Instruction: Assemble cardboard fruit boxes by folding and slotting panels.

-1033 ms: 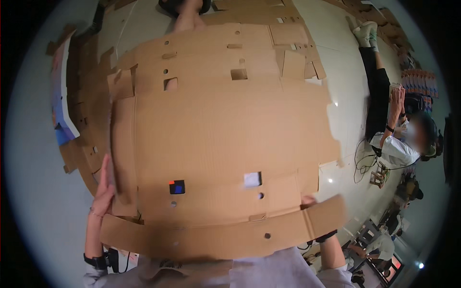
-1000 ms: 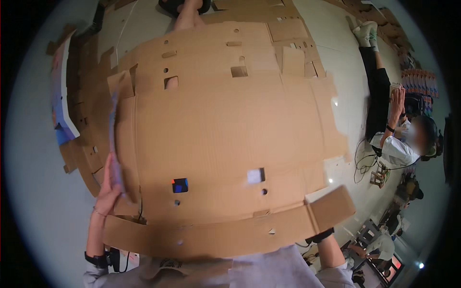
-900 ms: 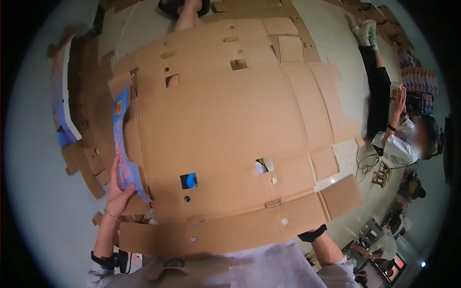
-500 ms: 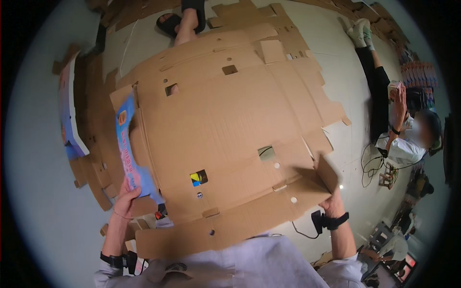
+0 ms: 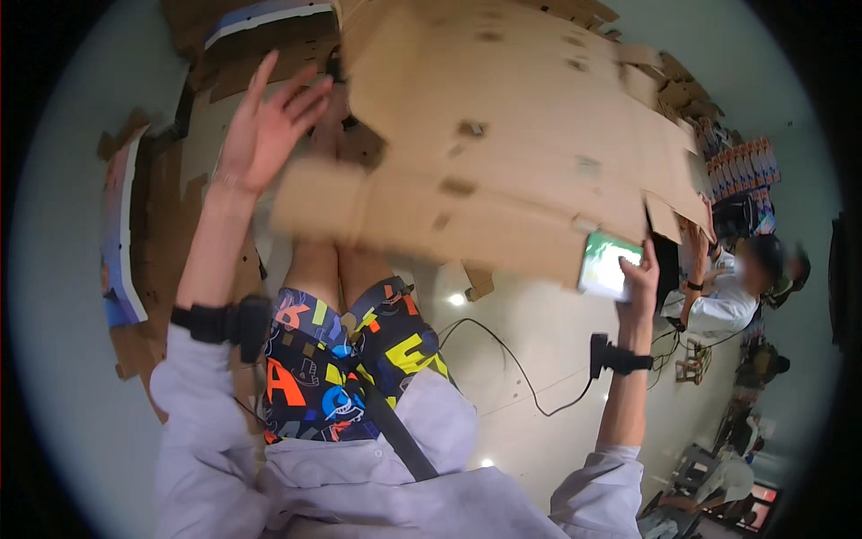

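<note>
A large flattened brown cardboard sheet (image 5: pixel 530 135), with flaps and small square cut-outs, hangs in the air ahead of me, blurred by motion. My right hand (image 5: pixel 639 283) grips its near right corner, where a green and white printed flap (image 5: pixel 609 262) shows under the fingers. Raised at the left, my left hand (image 5: pixel 269 135) is open with fingers spread. It holds nothing and stands apart from the sheet's left edge. Below the sheet my legs in patterned shorts (image 5: pixel 341 359) are in view.
More flattened cardboard (image 5: pixel 171 234) lies along the left wall, with a printed white-edged panel (image 5: pixel 121 242) against it. A person in a white shirt (image 5: pixel 723 301) sits at the right. A black cable (image 5: pixel 530 382) curves over the tiled floor near a small wooden stool (image 5: pixel 691 364).
My left hand has let go of the sheet's blue printed edge and risen with fingers apart. The sheet has swung away and to the right in my right hand, uncovering my legs.
</note>
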The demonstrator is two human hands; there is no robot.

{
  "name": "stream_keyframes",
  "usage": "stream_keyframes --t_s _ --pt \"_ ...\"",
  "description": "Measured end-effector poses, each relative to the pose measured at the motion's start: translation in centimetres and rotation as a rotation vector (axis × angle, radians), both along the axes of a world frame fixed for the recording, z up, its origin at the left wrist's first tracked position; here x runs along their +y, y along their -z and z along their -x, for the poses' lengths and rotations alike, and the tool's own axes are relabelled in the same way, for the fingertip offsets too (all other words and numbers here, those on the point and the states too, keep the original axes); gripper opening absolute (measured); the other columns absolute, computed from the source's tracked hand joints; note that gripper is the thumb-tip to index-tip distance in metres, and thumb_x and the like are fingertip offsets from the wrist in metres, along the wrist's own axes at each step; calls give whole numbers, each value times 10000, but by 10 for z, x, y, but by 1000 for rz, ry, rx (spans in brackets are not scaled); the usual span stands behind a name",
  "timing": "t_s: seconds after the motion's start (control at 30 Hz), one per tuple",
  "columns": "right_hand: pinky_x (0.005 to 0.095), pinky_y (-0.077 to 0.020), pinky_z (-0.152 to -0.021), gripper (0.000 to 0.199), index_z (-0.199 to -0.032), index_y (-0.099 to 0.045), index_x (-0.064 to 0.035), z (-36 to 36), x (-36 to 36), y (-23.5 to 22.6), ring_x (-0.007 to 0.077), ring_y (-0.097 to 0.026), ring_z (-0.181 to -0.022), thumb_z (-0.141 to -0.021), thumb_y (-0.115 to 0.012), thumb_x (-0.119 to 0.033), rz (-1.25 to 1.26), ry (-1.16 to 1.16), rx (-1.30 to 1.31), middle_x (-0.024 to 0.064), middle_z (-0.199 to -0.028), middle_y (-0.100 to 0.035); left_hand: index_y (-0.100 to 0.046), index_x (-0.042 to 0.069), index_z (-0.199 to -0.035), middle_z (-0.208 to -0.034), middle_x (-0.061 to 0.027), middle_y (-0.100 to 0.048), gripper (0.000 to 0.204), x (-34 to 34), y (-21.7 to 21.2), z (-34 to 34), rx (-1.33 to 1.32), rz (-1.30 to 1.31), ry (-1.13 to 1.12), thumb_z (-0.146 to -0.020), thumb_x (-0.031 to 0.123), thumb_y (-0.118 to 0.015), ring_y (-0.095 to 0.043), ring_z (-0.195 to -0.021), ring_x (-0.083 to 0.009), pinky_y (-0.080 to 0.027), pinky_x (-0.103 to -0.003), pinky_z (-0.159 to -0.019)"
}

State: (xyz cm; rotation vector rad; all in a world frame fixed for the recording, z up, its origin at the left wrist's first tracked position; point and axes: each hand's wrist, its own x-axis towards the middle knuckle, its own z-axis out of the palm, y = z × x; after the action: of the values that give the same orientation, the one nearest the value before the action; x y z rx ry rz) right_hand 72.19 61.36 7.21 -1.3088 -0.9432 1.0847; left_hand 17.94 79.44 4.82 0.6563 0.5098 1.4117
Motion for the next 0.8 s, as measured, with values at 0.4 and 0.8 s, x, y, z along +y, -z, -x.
stream_keyframes --t_s 0.4,0.8 --pt "373 -548 -855 496 -1370 -462 -76 -56 80 196 279 -662 -976 -960 -599 -319 525 234 60 185 -1135 -646 -680 -1 -1105 -898 2 -647 233 -179 156 91 961 393 -80 -983 185 -613 -606 -808 -82 -505 -243 -726" --pt "434 -490 -953 930 -1427 -313 30 158 50 403 384 -552 -1210 -775 -797 -423 952 -266 -1240 269 -1351 -503 -681 -5 -1115 -1059 -90 -645 294 -240 124 -3 1360 425 -140 -986 225 -550 -605 -977 -158 -489 -299 -853"
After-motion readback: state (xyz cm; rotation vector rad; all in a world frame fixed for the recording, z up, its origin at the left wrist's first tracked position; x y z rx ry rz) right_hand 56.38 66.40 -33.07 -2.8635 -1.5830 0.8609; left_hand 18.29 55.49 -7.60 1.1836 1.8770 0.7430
